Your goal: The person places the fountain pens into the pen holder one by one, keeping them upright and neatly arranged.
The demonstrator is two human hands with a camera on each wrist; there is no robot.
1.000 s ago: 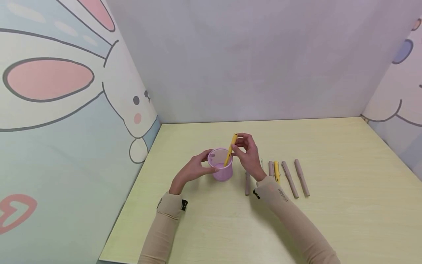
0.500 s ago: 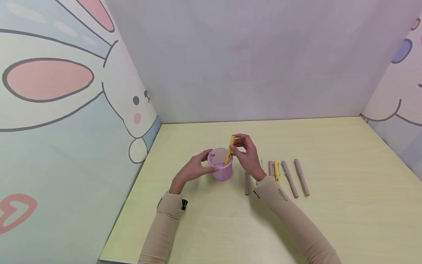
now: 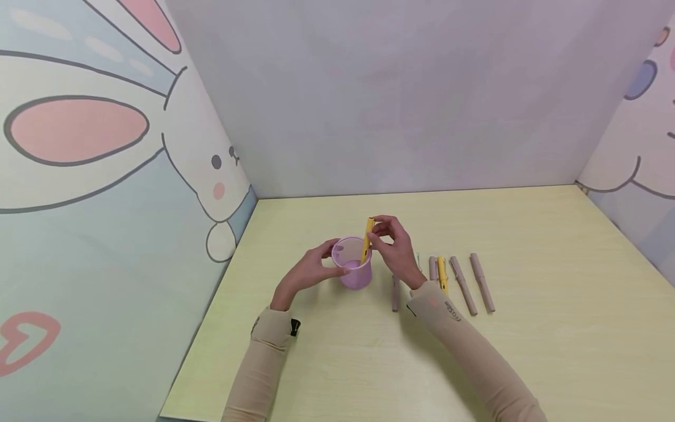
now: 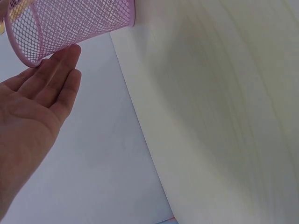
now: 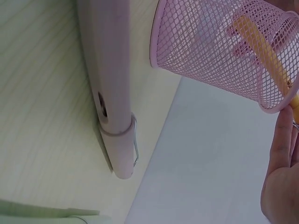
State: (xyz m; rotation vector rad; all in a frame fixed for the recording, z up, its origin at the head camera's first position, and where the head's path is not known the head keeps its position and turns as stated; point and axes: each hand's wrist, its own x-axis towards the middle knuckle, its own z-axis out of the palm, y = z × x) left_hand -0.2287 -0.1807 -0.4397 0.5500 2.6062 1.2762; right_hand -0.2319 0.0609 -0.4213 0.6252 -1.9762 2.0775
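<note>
A pink mesh pen cup [image 3: 356,279] stands on the table, upright. My left hand [image 3: 312,269] holds it by the rim, thumb at the front and fingers behind; in the left wrist view those fingers [image 4: 60,84] lie against the mesh cup [image 4: 84,25]. My right hand [image 3: 396,251] pinches a yellow pen [image 3: 367,237] near its upper end. The pen's lower part is inside the cup, leaning toward the right rim. Through the mesh in the right wrist view, the yellow pen [image 5: 266,51] shows with its lower end short of the cup's base.
Right of the cup lie several mauve pens [image 3: 463,286] and another yellow pen [image 3: 442,274], roughly side by side. A pale green pen [image 5: 46,220] is mostly hidden by my right arm in the head view. A grey wall [image 3: 401,105] rises behind the table [image 3: 337,375].
The yellow pen has moved slightly left and down into the cup, becoming more upright, with my right hand following. My left hand and the cup have stayed in place.
</note>
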